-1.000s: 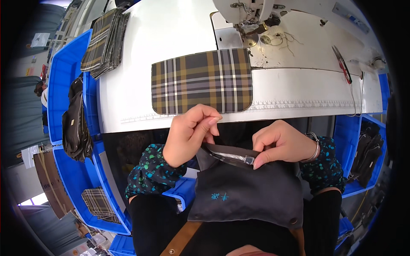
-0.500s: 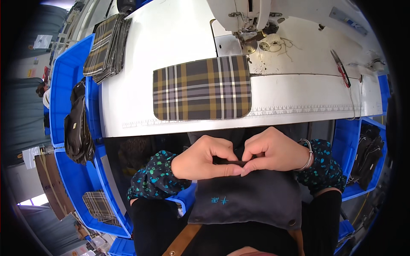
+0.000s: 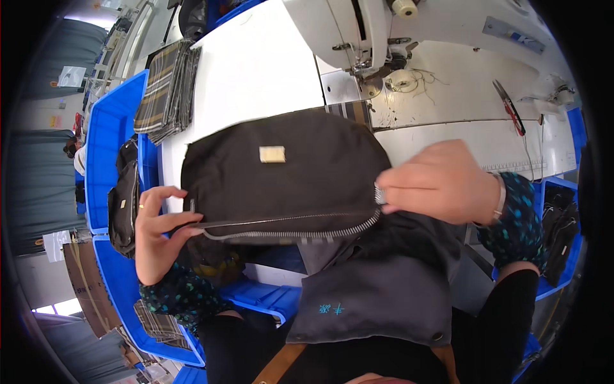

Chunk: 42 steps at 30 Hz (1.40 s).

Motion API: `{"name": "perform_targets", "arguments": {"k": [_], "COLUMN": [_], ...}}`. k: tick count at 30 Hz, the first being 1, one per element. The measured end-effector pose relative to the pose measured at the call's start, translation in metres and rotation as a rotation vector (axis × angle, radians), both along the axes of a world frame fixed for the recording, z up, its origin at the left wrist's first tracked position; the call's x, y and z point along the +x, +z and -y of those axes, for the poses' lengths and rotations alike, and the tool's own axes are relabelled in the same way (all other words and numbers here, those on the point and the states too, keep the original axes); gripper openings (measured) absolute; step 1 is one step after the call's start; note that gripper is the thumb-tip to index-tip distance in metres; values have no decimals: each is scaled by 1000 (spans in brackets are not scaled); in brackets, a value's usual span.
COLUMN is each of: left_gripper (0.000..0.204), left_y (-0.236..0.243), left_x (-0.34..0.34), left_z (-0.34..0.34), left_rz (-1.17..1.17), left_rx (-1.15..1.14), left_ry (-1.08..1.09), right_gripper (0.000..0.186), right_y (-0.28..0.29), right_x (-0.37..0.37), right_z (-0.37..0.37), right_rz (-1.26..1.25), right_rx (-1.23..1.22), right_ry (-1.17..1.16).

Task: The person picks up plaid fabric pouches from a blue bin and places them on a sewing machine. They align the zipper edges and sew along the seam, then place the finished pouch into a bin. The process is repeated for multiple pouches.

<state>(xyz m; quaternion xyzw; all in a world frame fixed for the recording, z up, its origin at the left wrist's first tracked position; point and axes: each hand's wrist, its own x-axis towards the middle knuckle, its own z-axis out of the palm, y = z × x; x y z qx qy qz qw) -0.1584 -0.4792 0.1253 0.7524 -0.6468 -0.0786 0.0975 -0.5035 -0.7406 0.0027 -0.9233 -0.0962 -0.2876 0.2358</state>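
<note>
Stretched between my hands is a dark zippered pouch piece (image 3: 288,185), with a small cream label on its face and a zipper along its near edge. My left hand (image 3: 158,233) pinches its left end between thumb and fingers. At the right end, my right hand (image 3: 441,182) has closed on the corner by the zipper; motion blurs it slightly. Beneath the pouch piece lies a plaid fabric panel (image 3: 354,114), mostly hidden, its upper right part showing near the sewing machine (image 3: 361,38).
Plaid panels (image 3: 167,89) are stacked at the table's left end. Blue bins (image 3: 115,160) with dark pouches stand at the left, and another blue bin (image 3: 549,288) stands at the right. Thread snips (image 3: 510,109) and loose thread (image 3: 422,83) lie on the white table (image 3: 256,64).
My hands, earlier together above my lap on a small dark bit, are now wide apart and raised. The dark pouch piece now stretches between them, covering most of the plaid panel.
</note>
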Motion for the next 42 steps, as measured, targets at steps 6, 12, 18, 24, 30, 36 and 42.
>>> {"name": "perform_targets", "arguments": {"k": [6,12,18,24,30,36,42], "left_gripper": [39,29,54,32,17,21,17], "left_y": [-57,-109,-127,-122,-151,-151,-147], "left_x": [-17,-58,-61,-57,-54,-68,-71], "left_z": [75,176,216,219,243,243,240], "left_rz": [41,200,229,-423,-675,-328,-354], "left_rx": [-67,-294,57,109,35,34,-4], "left_ry": [-33,-98,19,-28,-399,-271,-224], "right_gripper": [19,20,20,21,24,25,23], "right_y": [-78,-79,-79,-74,-68,-71,-57], "right_x": [44,46,47,45,46,43,45], "right_z": [21,21,18,14,15,12,15], "right_rz": [125,155,142,45,107,191,118], "right_rx": [-532,-533,-478,-493,-530,-582,-512], "right_ry": [-89,-95,-107,-110,-86,-33,-146]}}
